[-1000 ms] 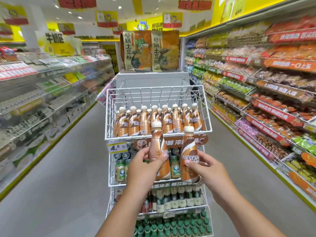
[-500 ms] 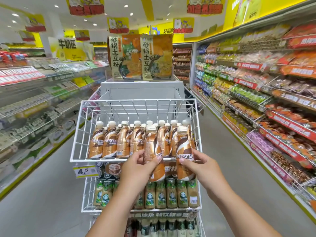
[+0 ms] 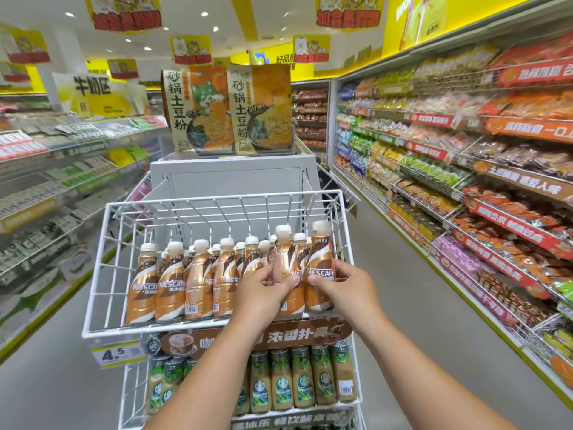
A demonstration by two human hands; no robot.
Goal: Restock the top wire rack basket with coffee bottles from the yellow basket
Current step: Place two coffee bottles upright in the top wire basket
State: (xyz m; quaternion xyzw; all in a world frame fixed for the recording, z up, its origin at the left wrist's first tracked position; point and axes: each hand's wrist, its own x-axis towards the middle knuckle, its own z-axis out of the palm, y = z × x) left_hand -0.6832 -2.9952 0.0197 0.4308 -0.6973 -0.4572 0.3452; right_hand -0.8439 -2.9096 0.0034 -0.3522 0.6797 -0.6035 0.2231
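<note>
Head view: top wire basket (image 3: pixel 102 268) front row near full, back half bare; left hand (image 3: pixel 263 287) and right hand (image 3: pixel 344 282) each grip a coffee bottle (image 3: pixel 283 268) at its 3 o'clock end, not released; yellow basket out of view.

Both hands reach into the front right corner of the top wire basket (image 3: pixel 102 259). The left hand (image 3: pixel 263 288) pinches one coffee bottle (image 3: pixel 283 262) by its label, and the right hand (image 3: pixel 344 287) holds a second bottle (image 3: pixel 319 259) just beside it. A row of matching bottles (image 3: pixel 186 280) stands upright along the basket's front. A price tag (image 3: pixel 119 353) hangs below.
</note>
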